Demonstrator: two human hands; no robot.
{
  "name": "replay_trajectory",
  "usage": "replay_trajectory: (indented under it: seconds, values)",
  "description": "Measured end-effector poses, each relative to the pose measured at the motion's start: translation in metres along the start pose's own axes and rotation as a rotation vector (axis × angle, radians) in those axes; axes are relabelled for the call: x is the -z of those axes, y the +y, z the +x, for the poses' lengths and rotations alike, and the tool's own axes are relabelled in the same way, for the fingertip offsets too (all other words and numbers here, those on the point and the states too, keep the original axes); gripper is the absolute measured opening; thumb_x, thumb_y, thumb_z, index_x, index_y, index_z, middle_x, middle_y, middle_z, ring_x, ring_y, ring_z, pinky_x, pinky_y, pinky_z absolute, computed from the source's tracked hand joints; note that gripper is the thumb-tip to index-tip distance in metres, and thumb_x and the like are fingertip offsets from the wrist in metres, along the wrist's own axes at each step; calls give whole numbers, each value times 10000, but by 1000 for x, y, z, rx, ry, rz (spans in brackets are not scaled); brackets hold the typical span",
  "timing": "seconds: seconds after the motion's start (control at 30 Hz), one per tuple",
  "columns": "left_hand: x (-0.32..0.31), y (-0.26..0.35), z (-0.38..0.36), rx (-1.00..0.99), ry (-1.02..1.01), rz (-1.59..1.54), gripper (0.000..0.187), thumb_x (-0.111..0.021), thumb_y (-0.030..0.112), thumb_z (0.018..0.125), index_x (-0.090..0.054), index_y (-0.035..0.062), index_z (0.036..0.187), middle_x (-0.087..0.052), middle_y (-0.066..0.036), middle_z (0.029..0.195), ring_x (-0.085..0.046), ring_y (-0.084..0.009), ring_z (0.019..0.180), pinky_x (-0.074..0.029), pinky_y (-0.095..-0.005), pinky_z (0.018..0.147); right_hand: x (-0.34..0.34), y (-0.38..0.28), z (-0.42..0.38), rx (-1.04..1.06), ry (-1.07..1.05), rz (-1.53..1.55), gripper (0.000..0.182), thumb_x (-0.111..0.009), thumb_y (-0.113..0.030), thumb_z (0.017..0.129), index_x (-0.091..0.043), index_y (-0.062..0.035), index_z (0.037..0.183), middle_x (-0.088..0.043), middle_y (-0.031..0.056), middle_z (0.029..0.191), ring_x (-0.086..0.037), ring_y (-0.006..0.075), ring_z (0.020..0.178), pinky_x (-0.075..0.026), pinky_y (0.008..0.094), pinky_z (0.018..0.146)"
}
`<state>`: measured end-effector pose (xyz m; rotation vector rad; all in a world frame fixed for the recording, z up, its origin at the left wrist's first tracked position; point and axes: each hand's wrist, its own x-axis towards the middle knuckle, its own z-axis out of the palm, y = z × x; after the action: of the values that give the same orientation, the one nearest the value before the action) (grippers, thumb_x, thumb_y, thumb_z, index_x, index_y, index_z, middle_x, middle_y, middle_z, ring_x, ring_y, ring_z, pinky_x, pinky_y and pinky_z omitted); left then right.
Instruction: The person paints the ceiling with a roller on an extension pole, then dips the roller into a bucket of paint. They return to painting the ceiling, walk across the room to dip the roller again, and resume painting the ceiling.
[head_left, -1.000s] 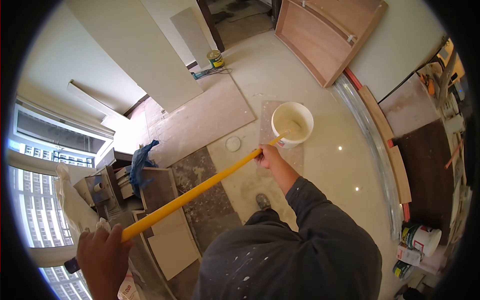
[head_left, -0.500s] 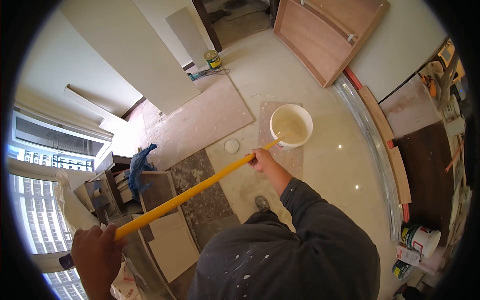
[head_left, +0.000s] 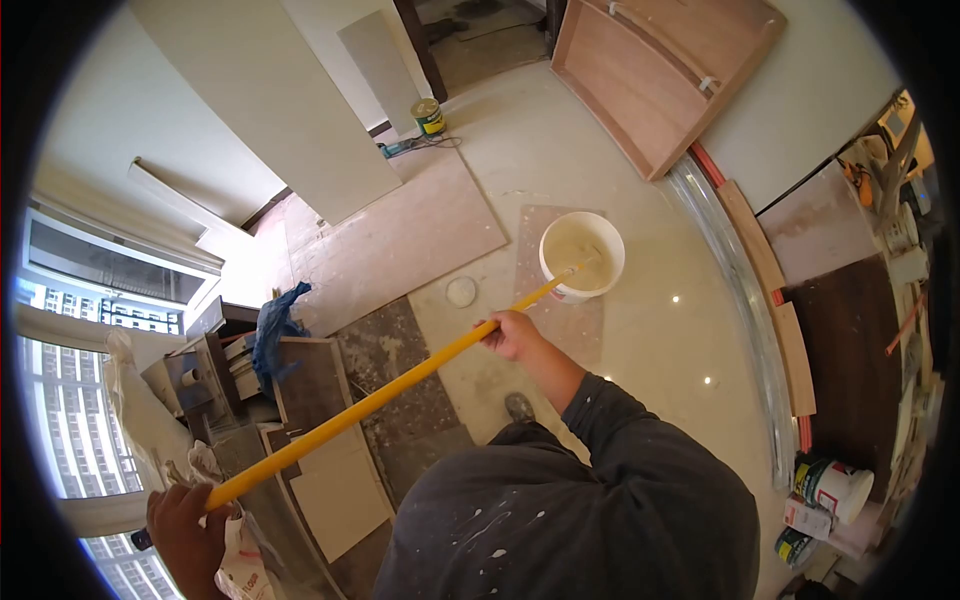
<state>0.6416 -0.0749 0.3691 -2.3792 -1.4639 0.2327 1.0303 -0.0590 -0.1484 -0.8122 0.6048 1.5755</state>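
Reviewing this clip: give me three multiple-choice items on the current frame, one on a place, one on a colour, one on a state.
1. Where does the far end of the yellow pole sit?
A. inside the white bucket
B. on the blue cloth
C. against the wooden panel

2. What colour is the cloth draped on the stacked items at left?
A. red
B. blue
C. green

3. How is the pole held?
A. by the right hand only
B. lying loose on the floor
C. by both hands, with the left hand at the near end

Answers: 1 A, the pole tip reaches into the bucket's pale contents. 2 B, the cloth is plainly blue. 3 C, each hand is closed around the pole.
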Motion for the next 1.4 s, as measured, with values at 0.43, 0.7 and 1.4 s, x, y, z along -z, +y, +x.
replay_trajectory:
  seconds: [0.43, 0.7, 1.4]
  values:
    - [-63, -85, -141, 226, 43, -136, 318, -834, 152, 502, -633, 30, 716, -581, -123, 736, -555, -358, 777, -434, -452, 745, -6, 85, -68, -86, 62, -210, 184, -505, -116, 934, -520, 26, 1049, -658, 190, 958, -684, 353, 874, -598, 486, 788]
    - [-89, -96, -203, 315, -130, -211, 280, -814, 255, 589, -685, 55, 737, -639, -134, 739, -614, -339, 758, -462, -438, 720, 14, 129, -77, -80, 65, -377, 184, -524, -147, 939, -542, 11, 1031, -666, 173, 941, -687, 338, 850, -599, 472, 763]
    - [-195, -85, -295, 383, -112, -376, 281, -808, 269, 571, -702, 36, 687, -620, -152, 652, -616, -364, 668, -473, -461, 656, 62, 155, -27, 1, 208, -604, 142, -554, -152, 930, -574, -25, 991, -667, 150, 899, -696, 316, 789, -612, 457, 732]
